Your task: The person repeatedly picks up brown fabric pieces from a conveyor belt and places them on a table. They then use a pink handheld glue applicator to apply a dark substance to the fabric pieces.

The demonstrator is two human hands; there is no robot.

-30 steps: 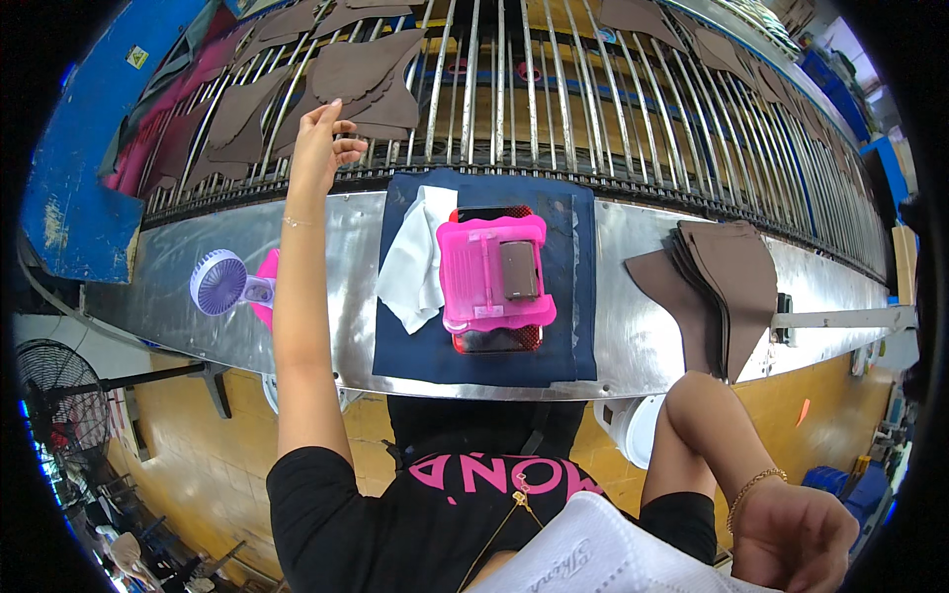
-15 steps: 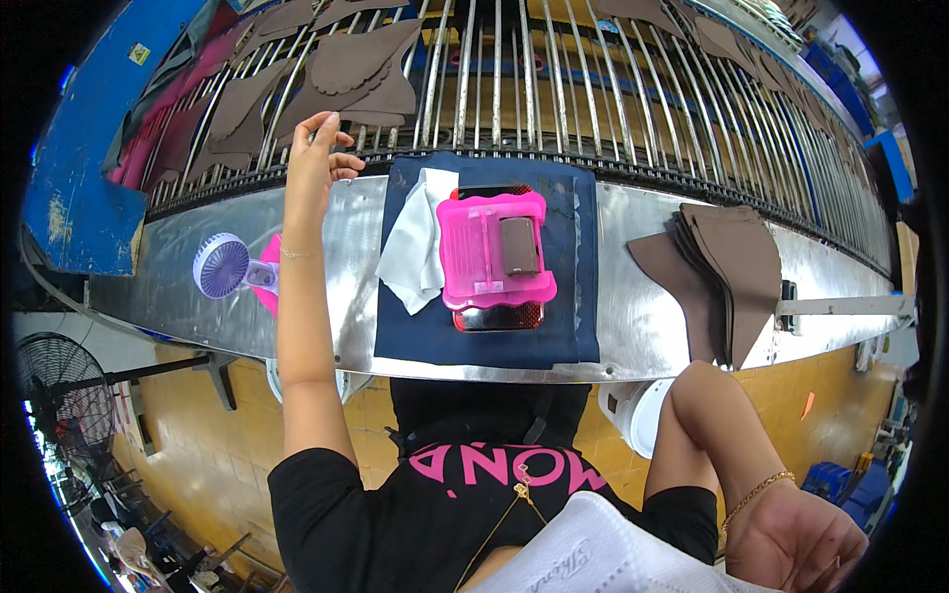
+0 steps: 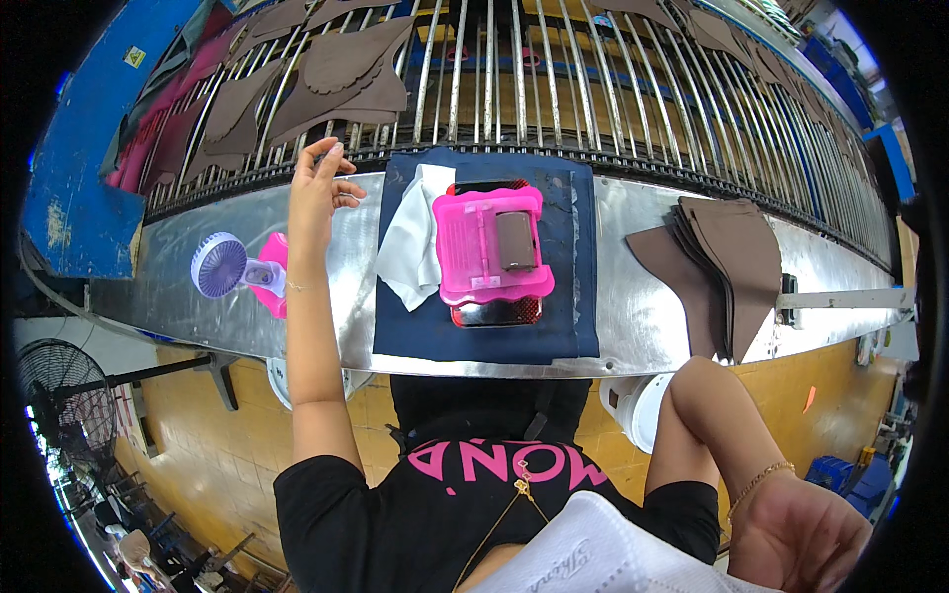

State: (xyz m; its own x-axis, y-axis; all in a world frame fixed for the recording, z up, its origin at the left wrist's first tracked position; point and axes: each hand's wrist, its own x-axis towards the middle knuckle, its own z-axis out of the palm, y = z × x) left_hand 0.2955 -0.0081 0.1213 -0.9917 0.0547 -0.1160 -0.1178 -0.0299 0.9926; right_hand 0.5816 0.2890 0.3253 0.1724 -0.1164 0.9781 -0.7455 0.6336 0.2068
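Note:
My left hand [image 3: 324,193] hovers at the far edge of the metal table, close to the bar rack, with fingers apart and nothing in them. Beyond its fingertips, several scalloped brown fabric pieces [image 3: 351,74] lie on the bars. My right hand [image 3: 799,534] is raised at the lower right, palm showing; its fingers bend into the dark rim and their tips are hidden. Between my arms, a pink plastic stand [image 3: 463,247] holding a dark brown block [image 3: 516,240] rests over a red and black object [image 3: 494,314]. A white cloth [image 3: 410,242] lies beside it.
A dark blue mat [image 3: 415,341] lies under the stand. To the right, a stack of brown curved pieces [image 3: 736,267] sits near a metal bar [image 3: 850,299]. A small purple fan [image 3: 219,265] stands left of my forearm. Metal rods [image 3: 494,89] span the far side.
My left hand has drawn back slightly toward me from the brown pieces on the rack. The pieces have shifted a little left. My right hand stays raised at the lower right.

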